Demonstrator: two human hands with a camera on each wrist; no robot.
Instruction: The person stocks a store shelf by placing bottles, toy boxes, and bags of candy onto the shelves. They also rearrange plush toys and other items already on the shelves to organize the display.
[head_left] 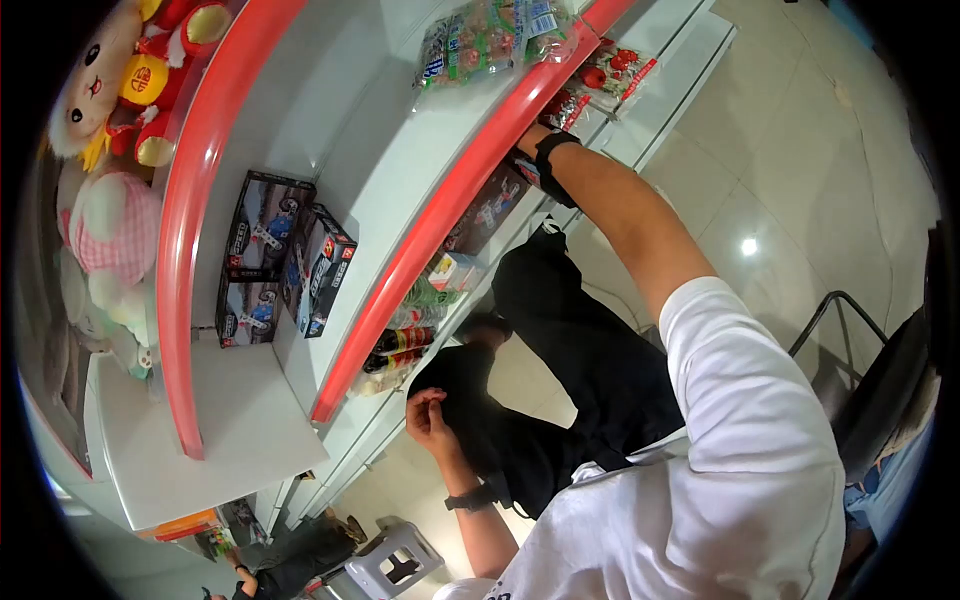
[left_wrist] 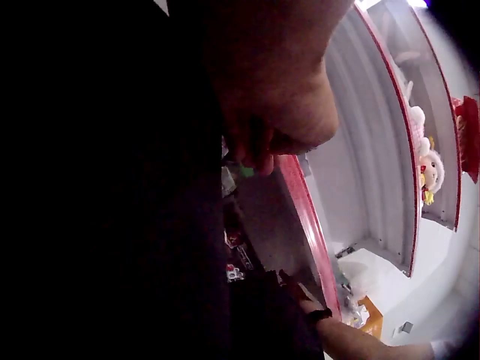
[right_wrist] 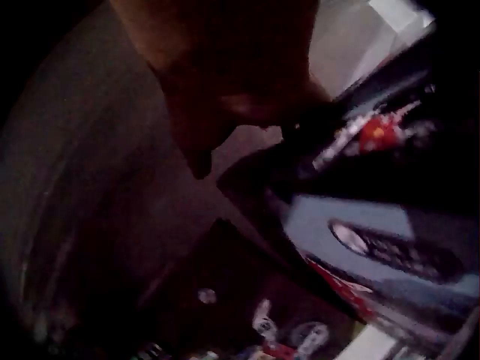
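Observation:
My left hand (head_left: 430, 420) is raised by my knee with its fingers loosely curled and nothing held. In the left wrist view that hand (left_wrist: 274, 112) is dark against the shelves. My right hand reaches under the red-edged shelf; the shelf hides it in the head view. The right wrist view shows this hand (right_wrist: 240, 105) in shadow at the upper edge of a tilted blue-and-black box (right_wrist: 375, 240); I cannot tell whether its fingers grip it. Below lies another dark box (right_wrist: 277, 330) with a toy vehicle picture.
Toy boxes (head_left: 265, 230) stand on the upper shelf, plush toys (head_left: 110, 230) farther left. Candy bags (head_left: 495, 40) lie on the shelf above my right arm. Bottles (head_left: 400, 345) line the lower shelf. A grey stool (head_left: 395, 560) and another person (head_left: 300, 560) are beyond.

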